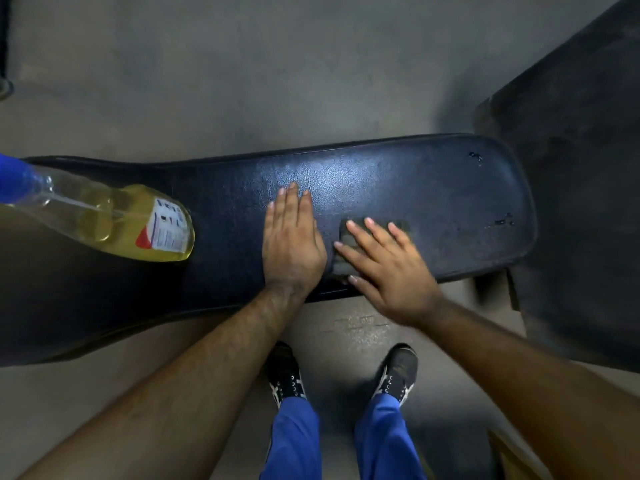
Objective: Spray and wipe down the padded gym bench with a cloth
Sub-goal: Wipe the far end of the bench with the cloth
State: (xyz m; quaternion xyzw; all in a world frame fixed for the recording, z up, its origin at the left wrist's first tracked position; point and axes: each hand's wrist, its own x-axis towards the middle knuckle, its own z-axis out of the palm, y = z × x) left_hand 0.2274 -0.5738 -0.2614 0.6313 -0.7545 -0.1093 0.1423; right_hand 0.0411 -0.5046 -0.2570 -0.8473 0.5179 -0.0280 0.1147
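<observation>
A dark blue padded gym bench (433, 192) runs left to right across the view. My left hand (292, 237) lies flat on its pad, fingers together, holding nothing. My right hand (384, 268) presses down with spread fingers on a small grey cloth (344, 252), which shows at the fingertips and by the thumb near the bench's front edge. A clear spray bottle (114, 220) of yellow liquid with a blue top stands on the left part of the bench. A paler sheen shows on the pad just beyond my left fingertips.
Grey concrete floor (242, 81) lies beyond the bench. A dark mat or pad (581, 168) sits at the right, close to the bench's end. My two shoes (398, 372) and blue trouser legs stand on the floor in front of the bench.
</observation>
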